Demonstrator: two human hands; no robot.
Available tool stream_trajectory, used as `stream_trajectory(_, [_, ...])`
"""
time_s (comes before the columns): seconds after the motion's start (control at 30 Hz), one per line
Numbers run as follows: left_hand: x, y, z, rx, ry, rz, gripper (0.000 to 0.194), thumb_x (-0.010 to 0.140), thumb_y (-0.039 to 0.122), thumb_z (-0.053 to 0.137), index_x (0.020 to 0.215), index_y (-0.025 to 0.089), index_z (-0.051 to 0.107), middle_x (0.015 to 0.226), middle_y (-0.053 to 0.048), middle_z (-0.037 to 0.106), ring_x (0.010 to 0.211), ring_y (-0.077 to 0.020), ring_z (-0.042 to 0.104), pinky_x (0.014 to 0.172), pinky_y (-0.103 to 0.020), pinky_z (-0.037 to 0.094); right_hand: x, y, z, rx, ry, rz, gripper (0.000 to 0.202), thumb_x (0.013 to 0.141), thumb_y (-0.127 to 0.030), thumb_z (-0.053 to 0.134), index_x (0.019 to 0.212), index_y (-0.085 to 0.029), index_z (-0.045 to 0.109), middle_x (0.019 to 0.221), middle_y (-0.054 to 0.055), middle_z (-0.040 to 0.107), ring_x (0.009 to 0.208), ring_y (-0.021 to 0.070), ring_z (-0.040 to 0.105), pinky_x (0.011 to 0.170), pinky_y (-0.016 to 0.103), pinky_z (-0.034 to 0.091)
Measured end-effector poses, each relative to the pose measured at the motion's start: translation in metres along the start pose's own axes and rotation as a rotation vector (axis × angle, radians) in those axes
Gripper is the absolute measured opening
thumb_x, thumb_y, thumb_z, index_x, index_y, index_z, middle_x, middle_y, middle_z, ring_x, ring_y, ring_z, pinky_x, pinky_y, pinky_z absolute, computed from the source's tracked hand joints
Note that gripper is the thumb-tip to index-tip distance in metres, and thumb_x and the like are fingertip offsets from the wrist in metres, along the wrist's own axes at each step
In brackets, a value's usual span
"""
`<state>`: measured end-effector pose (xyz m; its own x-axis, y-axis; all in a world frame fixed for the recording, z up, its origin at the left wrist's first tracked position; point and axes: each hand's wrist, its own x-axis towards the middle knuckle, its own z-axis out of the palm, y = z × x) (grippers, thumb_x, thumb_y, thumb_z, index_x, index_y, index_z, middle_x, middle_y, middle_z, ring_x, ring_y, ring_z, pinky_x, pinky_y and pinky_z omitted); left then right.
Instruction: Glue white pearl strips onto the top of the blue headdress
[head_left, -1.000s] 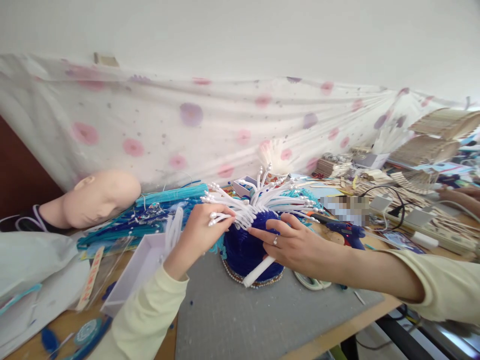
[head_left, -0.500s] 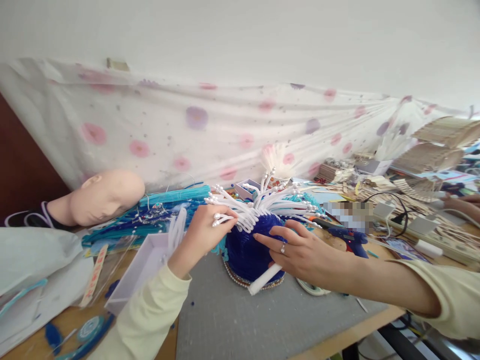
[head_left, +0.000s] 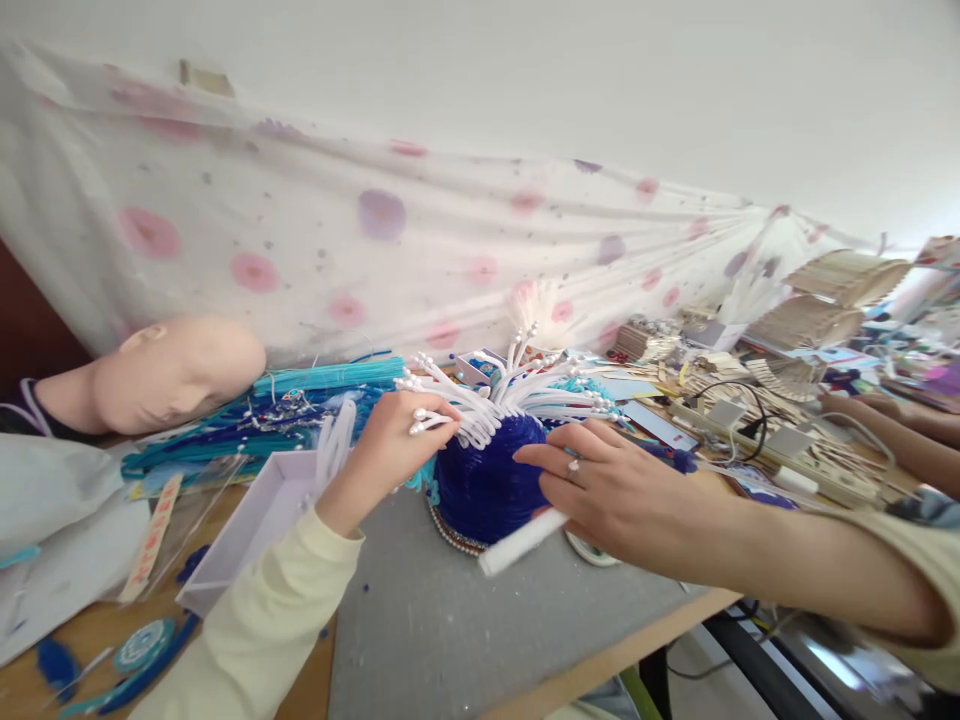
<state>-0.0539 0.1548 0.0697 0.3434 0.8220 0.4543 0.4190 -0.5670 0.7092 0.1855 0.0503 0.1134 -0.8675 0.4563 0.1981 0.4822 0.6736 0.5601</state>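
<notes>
A dark blue cap-shaped headpiece [head_left: 480,490] stands upright on a grey mat [head_left: 420,640], with a pearl-and-gold trim round its lower edge. White cords with pearl tips [head_left: 517,395] fan out from its top. At the cords' left side, my left hand [head_left: 409,435] is closed in a pinch on white pearl-tipped cords. My right hand [head_left: 607,480], with a ring on one finger, is at the right of the headpiece, its index finger pointing at the blue surface. A thin white roll [head_left: 521,545] sticks out from under its curled fingers; the grip itself is hidden.
A mannequin head [head_left: 180,375] lies at the left behind a white box [head_left: 255,525] and blue tassels [head_left: 322,410]. Wooden sticks and a power strip [head_left: 787,455] clutter the right side. Another person's hand [head_left: 874,420] shows at the far right. A flowered sheet [head_left: 450,230] covers the wall.
The view has swung to the right, showing more of the other person's arms. My right hand has shifted slightly, covering most of the blue tool behind it. My left hand keeps its pinch.
</notes>
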Motion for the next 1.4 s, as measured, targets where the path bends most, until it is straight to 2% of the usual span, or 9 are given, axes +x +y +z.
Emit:
stream_trajectory(0.1, [0.0,0.0,0.0,0.032,0.002,0.035,0.012,0.08,0.018,0.067,0.074,0.02,0.078,0.068,-0.001,0.077,0.064,-0.0197,0.071,0.061,-0.027,0.049,0.008,-0.023,0.018,-0.013,0.114,0.172,0.013,0.093,-0.019,0.067,0.08,-0.017,0.068,0.121,0.009,0.074,0.096,0.0267,0.051,0.077,0.038,0.042])
stream_trajectory(0.2, [0.0,0.0,-0.001,0.052,0.008,0.052,0.012,0.079,0.016,0.068,0.074,0.02,0.078,0.069,-0.002,0.077,0.065,-0.0197,0.07,0.061,-0.027,0.047,0.009,-0.039,0.041,-0.044,0.157,0.23,0.011,0.093,-0.02,0.069,0.082,-0.017,0.07,0.133,0.006,0.07,0.102,0.0268,0.048,0.082,0.039,0.04])
stream_trajectory(0.37, [0.001,-0.001,0.001,0.062,0.032,0.043,0.013,0.076,0.012,0.069,0.074,0.02,0.079,0.069,-0.001,0.077,0.071,-0.0205,0.072,0.067,-0.028,0.048,0.009,-0.036,0.061,-0.087,0.141,0.24,0.014,0.083,-0.026,0.082,0.082,-0.017,0.072,0.136,0.004,0.07,0.106,0.0283,0.047,0.087,0.042,0.037])
stream_trajectory(0.57, [0.002,-0.002,0.002,0.061,0.029,0.024,0.014,0.078,0.011,0.069,0.074,0.021,0.078,0.066,0.0,0.076,0.065,-0.0188,0.07,0.063,-0.027,0.047,0.007,-0.031,0.06,-0.116,0.137,0.193,0.018,0.074,-0.028,0.089,0.079,-0.02,0.074,0.139,0.004,0.069,0.108,0.0302,0.046,0.089,0.044,0.035])
stream_trajectory(0.83, [0.003,-0.002,0.001,0.072,-0.001,0.018,0.013,0.078,0.011,0.07,0.074,0.02,0.079,0.065,0.0,0.075,0.063,-0.0187,0.069,0.061,-0.027,0.046,0.01,-0.033,0.059,-0.133,0.094,0.201,0.008,0.082,-0.025,0.082,0.079,-0.022,0.075,0.137,0.005,0.07,0.105,0.0295,0.047,0.085,0.041,0.034])
stream_trajectory(1.07, [0.002,-0.001,0.001,0.068,-0.003,0.011,0.013,0.079,0.011,0.07,0.075,0.02,0.079,0.064,0.0,0.075,0.061,-0.0177,0.068,0.061,-0.027,0.045,0.011,-0.035,0.059,-0.118,0.072,0.218,0.016,0.078,-0.026,0.086,0.072,-0.02,0.072,0.134,0.006,0.071,0.1,0.0295,0.049,0.084,0.041,0.036])
stream_trajectory(1.4, [0.002,-0.003,0.004,0.052,0.011,0.013,0.015,0.078,0.011,0.069,0.071,0.02,0.078,0.062,0.0,0.075,0.061,-0.0183,0.07,0.065,-0.028,0.049,0.007,-0.034,0.063,-0.064,0.066,0.23,0.01,0.084,-0.02,0.079,0.08,-0.017,0.07,0.139,0.009,0.067,0.105,0.0295,0.05,0.085,0.042,0.039])
